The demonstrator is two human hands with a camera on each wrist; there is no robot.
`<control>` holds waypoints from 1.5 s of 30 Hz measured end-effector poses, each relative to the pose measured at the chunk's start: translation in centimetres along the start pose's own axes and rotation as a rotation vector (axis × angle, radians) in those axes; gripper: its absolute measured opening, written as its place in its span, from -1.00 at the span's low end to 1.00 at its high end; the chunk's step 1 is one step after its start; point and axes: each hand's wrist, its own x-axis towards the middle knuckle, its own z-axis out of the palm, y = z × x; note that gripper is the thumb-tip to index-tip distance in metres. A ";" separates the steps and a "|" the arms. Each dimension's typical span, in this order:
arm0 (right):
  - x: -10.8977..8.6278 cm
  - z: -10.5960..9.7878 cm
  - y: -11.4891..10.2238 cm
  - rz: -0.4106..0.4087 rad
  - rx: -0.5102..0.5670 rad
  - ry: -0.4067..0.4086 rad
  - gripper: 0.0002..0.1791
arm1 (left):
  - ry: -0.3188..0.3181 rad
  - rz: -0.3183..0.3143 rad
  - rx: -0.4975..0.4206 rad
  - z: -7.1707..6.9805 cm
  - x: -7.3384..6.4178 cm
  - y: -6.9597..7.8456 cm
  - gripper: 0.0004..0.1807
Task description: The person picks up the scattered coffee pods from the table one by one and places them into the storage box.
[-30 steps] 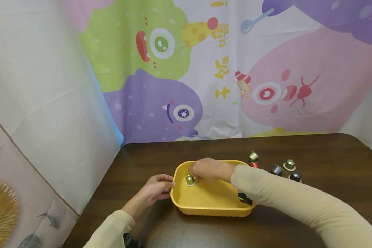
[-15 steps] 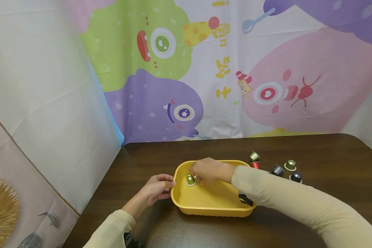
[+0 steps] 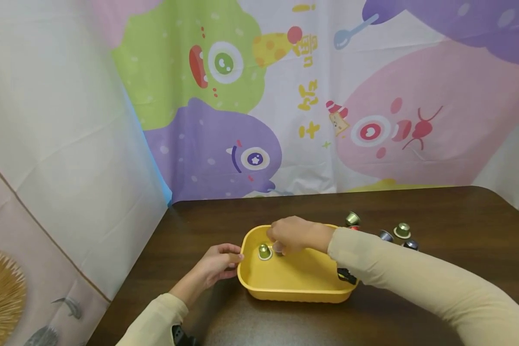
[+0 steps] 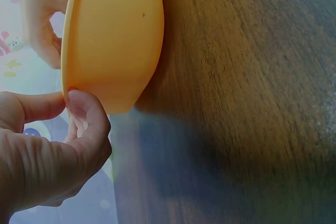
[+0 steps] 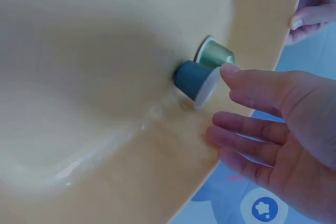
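A yellow tray (image 3: 298,294) sits on the dark table, its near-left side by my left hand (image 3: 218,263). That hand pinches the tray's rim between thumb and finger, as the left wrist view shows. Inside the tray's left end, a green coffee capsule (image 5: 217,54) stands with its white lid down. A blue-grey coffee capsule (image 5: 193,80) lies against it on its side, its pale lid facing my right hand (image 5: 278,124). The right hand's fingers are parted, a fingertip right at that lid. From the head, the right hand (image 3: 296,234) covers part of the blue-grey capsule (image 3: 278,248).
Right of the tray on the table are more capsules: a green-gold one (image 3: 352,219), a partly hidden red one (image 3: 353,228), a grey one (image 3: 386,235), a green one (image 3: 402,230) and a dark one (image 3: 411,244). A printed cloth (image 3: 307,163) hangs behind the table.
My right hand has shifted slightly right and up, its fingers coming away from the blue-grey capsule, which shows more beside the green one. The left hand stays at the rim.
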 end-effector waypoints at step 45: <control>-8.6 0.4 3.4 0.050 -0.005 0.201 -0.67 | -0.023 -0.032 -0.039 -0.1 0.4 -0.2 -0.72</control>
